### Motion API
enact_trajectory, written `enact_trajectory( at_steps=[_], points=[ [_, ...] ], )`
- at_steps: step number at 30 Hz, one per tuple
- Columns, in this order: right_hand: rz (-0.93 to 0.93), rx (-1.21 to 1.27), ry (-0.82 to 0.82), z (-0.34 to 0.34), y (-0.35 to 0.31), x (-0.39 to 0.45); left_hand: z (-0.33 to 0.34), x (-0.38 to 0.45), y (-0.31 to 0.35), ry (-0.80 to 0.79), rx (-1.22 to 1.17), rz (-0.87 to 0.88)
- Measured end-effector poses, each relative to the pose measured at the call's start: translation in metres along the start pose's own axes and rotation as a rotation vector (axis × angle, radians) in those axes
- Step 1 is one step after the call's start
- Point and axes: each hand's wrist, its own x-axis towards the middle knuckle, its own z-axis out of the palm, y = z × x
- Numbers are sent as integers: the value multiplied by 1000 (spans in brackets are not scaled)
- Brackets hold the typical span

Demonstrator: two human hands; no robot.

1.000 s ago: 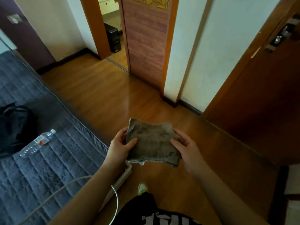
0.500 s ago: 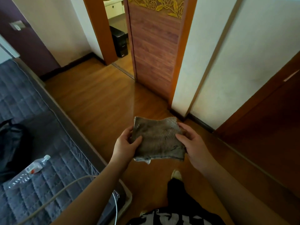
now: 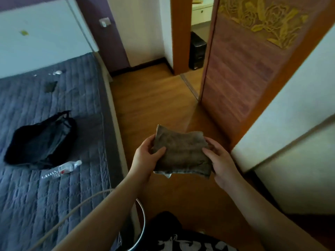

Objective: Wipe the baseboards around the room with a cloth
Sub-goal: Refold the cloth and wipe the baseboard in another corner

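Right now one folded brown cloth [image 3: 181, 153] is held out over the wooden floor [image 3: 154, 105], between two hands. The left hand [image 3: 145, 158] has its grip pinched on the cloth's left edge, thumb lying on top and fingers curled beneath. The right hand [image 3: 220, 165] pinches the right edge the same way, thumb on top. A pale corner of the cloth hangs from its lower edge.

One dark baseboard [image 3: 145, 65] runs along the foot of the far wall, well apart from the cloth; another dark strip [image 3: 252, 175] shows at the foot of the white wall on the right, near the right hand.

On the left stands one bed [image 3: 54, 196] with a grey quilted cover. Near the middle of it lies one black bag [image 3: 41, 140], and just beside the bag, toward the bed's near edge, one clear plastic bottle [image 3: 61, 169] on its side. One small dark flat thing [image 3: 50, 86] lies closer to the head of the bed; I cannot tell what it is. One pale cable [image 3: 72, 211] crosses the bed's near corner.

One wooden door [image 3: 244, 69] with a gilt flower carving stands open ahead, and one black box [image 3: 197, 51] sits on the floor beyond the doorway.
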Motion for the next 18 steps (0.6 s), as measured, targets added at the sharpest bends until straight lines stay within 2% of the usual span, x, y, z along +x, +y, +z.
enact_trajectory(
  at_steps=[3, 7, 14, 18],
  points=[
    [19, -27, -74, 31, -13, 47, -16, 33, 11, 115, -52, 27],
    [23, -92, -145, 73, -29, 112, -45, 84, 14, 147, -226, -3],
    [-41, -178, -203, 154, -82, 222, -92, 194, 34, 82, -217, 17],
    [-140, -282, -221, 180, -115, 280, -112, 262, 65, 25, -188, 35]
  ],
)
